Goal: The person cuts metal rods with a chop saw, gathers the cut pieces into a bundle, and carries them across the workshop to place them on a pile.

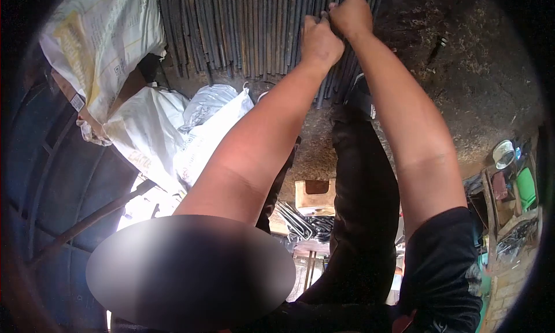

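Observation:
Long dark metal rods (248,32) lie side by side on the ground across the top of the view. My left hand (322,42) is closed at the right part of the rods, its fingers curled round some of them. Just right of it and slightly higher, my right hand (352,15) is also closed on rods, with its thumb side close to my left fingers. The fingertips of both hands are partly hidden, so the exact number of rods held cannot be made out.
White printed sacks (147,125) and a plastic bag (211,102) lie left of my arms. A dark shoe (361,96) stands below the rods. Lower down are a cream container (315,197) and bent metal pieces (295,222). Cluttered shelving (491,209) stands at the right.

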The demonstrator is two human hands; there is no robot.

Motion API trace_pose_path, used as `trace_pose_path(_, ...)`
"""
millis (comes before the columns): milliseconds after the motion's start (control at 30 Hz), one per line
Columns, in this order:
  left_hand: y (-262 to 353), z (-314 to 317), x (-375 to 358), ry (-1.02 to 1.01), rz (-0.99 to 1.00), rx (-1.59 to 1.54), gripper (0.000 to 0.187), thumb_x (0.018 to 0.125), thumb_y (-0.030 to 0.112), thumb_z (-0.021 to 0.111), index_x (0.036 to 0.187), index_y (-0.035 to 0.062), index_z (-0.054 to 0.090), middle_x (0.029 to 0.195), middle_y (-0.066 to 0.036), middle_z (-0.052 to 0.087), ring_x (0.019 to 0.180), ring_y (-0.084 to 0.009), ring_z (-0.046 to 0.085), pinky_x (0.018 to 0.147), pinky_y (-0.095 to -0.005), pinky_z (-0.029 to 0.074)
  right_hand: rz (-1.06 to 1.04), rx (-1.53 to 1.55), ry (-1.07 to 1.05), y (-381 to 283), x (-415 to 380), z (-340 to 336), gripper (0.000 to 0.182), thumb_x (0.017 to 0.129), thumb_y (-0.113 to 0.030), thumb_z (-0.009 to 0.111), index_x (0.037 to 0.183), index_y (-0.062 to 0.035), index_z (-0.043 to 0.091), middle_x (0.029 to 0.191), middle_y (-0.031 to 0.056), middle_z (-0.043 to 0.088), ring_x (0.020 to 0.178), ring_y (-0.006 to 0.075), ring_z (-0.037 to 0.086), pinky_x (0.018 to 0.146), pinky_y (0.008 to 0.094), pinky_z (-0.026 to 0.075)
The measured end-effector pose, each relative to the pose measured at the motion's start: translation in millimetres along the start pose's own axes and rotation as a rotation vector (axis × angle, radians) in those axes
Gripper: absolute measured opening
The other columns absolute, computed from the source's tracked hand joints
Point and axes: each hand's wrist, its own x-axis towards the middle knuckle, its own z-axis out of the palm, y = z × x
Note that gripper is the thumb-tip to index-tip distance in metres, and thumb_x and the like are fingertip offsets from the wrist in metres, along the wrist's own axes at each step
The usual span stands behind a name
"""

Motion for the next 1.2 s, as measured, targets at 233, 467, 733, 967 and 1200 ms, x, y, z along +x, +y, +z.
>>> trace_pose_path(233, -13.1, 0.4, 5.1, 0.219, 0.086, 0.146, 0.043, 0.078, 0.011, 0.059, 0.120, 0.0024, 0.062, 0.124, -0.021, 0.050, 0.117, -0.0389, 0.046, 0.101, -0.0399, 0.039, -0.045, -0.060, 0.116, 34.0, 22.0, 3.7, 0.067, 0.077, -0.039, 0.075, 0.123, 0.0053, 0.052, 0.110, 0.0302, 0.063, 0.107, 0.0428, 0.061, 0.092, 0.0454, 0.049)
trace_pose_path(467, 0.3, -33.9, -40.3, 0.142, 0.036, -0.255, 0.031, 0.083, 0.016, 0.062, 0.111, 0.0013, 0.066, 0.105, -0.025, 0.065, 0.102, -0.0370, 0.063, 0.091, -0.0407, 0.049, 0.081, 0.203, 0.062, 7.2, -63.6, -24.3, 0.050, 0.081, -0.026, 0.070, 0.116, 0.0071, 0.057, 0.106, 0.0304, 0.064, 0.104, 0.0443, 0.061, 0.090, 0.0451, 0.049)
trace_pose_path(733, 87.3, -177.9, -179.1, 0.022, -0.187, -0.428, 0.027, 0.086, 0.024, 0.062, 0.103, 0.0042, 0.066, 0.101, -0.021, 0.068, 0.097, -0.0357, 0.065, 0.084, -0.0425, 0.051, 0.110, 0.429, -0.125, -58.0, -223.5, -114.4, 0.033, 0.089, -0.025, 0.060, 0.103, 0.0047, 0.066, 0.102, 0.0250, 0.067, 0.099, 0.0380, 0.064, 0.086, 0.0402, 0.048)
trace_pose_path(967, 149.7, -346.3, -319.0, 0.207, -0.177, -0.559, 0.026, 0.085, 0.024, 0.067, 0.100, 0.0030, 0.068, 0.094, -0.017, 0.070, 0.090, -0.0263, 0.068, 0.079, -0.0355, 0.051, 0.117, 0.763, -0.448, -179.7, -373.8, -239.1, 0.013, 0.092, -0.015, 0.060, 0.096, -0.0030, 0.064, 0.074, 0.0016, 0.058, 0.064, 0.0105, 0.050, 0.055, 0.0275, 0.040)
trace_pose_path(1200, 159.8, -387.7, -464.3, 0.673, -0.294, -1.071, 0.027, 0.087, 0.024, 0.065, 0.098, -0.0005, 0.068, 0.089, -0.012, 0.071, 0.083, -0.0188, 0.068, 0.075, -0.0311, 0.051, -0.203, 0.659, -0.771, -262.8, -514.5, -288.1, 0.017, 0.093, -0.017, 0.058, 0.098, -0.0008, 0.062, 0.080, 0.0017, 0.059, 0.072, 0.0097, 0.051, 0.064, 0.0243, 0.041)
